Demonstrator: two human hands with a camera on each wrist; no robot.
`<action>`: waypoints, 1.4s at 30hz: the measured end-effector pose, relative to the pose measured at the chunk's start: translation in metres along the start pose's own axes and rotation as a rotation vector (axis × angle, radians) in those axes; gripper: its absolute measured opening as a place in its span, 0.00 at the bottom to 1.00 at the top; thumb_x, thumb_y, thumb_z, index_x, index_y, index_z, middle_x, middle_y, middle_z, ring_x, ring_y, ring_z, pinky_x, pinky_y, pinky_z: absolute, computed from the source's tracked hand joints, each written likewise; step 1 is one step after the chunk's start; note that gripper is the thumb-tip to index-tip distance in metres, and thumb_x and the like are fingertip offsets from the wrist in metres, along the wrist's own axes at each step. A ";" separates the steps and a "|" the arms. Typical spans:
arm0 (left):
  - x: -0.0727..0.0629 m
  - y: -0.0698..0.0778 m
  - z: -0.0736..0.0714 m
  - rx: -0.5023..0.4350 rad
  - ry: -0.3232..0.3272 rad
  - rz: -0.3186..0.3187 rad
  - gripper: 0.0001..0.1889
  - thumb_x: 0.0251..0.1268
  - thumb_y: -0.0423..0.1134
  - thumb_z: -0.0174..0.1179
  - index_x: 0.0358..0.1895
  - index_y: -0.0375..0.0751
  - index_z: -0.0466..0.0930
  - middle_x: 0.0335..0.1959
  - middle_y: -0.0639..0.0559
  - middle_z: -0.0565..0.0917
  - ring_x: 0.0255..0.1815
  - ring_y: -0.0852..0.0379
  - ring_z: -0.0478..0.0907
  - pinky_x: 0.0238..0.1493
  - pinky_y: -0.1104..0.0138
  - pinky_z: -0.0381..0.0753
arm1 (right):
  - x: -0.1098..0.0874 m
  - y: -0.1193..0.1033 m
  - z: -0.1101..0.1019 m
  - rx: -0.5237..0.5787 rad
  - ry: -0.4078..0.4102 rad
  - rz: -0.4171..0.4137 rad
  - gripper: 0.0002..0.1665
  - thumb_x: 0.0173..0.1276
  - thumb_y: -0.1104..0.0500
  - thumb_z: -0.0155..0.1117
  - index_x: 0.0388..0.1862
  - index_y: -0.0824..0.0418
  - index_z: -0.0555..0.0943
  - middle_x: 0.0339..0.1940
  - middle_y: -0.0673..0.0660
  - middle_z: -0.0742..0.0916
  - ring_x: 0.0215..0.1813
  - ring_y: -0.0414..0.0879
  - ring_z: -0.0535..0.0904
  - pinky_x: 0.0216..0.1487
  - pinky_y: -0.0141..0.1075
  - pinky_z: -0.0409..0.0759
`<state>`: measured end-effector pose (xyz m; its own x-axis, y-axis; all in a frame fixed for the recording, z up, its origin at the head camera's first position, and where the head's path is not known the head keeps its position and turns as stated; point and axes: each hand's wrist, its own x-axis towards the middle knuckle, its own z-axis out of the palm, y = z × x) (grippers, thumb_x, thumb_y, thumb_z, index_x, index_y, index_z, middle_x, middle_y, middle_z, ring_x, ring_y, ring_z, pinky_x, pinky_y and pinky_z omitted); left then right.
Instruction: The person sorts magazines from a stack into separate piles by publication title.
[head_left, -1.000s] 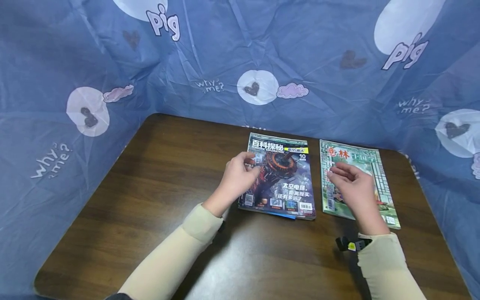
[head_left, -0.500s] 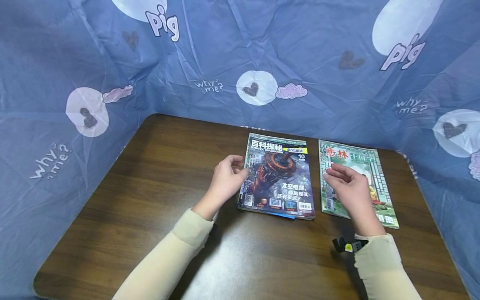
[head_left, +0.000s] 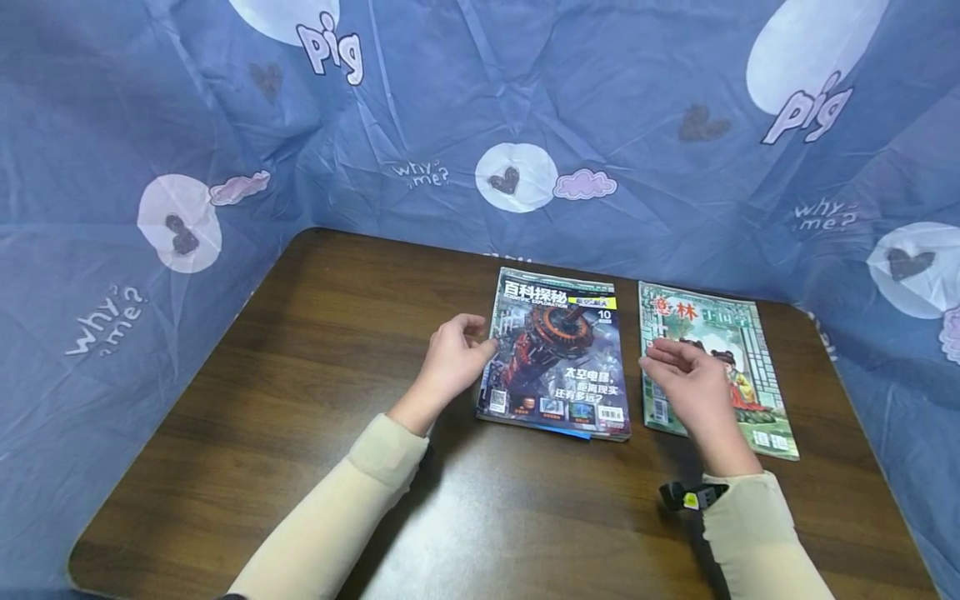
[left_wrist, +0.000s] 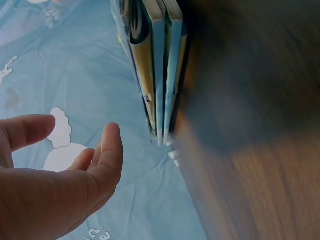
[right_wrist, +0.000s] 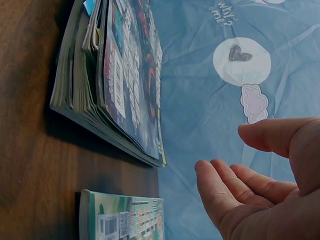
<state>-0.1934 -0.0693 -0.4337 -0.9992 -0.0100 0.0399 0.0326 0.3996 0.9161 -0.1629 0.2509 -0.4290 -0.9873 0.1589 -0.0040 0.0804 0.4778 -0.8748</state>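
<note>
A stack of magazines (head_left: 558, 354) lies on the table, a dark space-themed cover on top; its spines (left_wrist: 159, 75) show in the left wrist view and its page edges (right_wrist: 82, 85) in the right wrist view. My left hand (head_left: 453, 358) hovers by the stack's left edge, thumb and fingers apart, holding nothing. To the right lies a single green magazine (head_left: 757, 375) with a red-lettered title. Over its left part hangs my right hand (head_left: 693, 387), fingers loosely bent, with a gap between thumb and fingertips in the right wrist view.
The brown wooden table (head_left: 300, 350) has rounded corners. A blue patterned cloth (head_left: 420, 108) hangs behind and along both sides. A strip of table separates the stack from the green magazine. A blue corner (head_left: 573, 433) pokes out under the stack's front edge.
My left hand has drawn back leftward from over the stack to its left edge. My right hand has shifted slightly left and toward me. The magazines have stayed in place.
</note>
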 end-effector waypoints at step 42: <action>0.049 -0.010 0.015 0.219 -0.105 -0.131 0.17 0.59 0.32 0.63 0.51 0.26 0.83 0.46 0.39 0.84 0.49 0.43 0.79 0.54 0.55 0.79 | 0.036 0.020 0.025 -0.162 -0.048 0.078 0.27 0.71 0.57 0.68 0.62 0.72 0.79 0.55 0.68 0.85 0.54 0.59 0.83 0.54 0.49 0.82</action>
<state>-0.2430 -0.0602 -0.4471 -0.9919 0.0161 -0.1258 -0.0922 0.5899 0.8022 -0.2002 0.2449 -0.4586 -0.9823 0.1615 -0.0952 0.1743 0.5994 -0.7812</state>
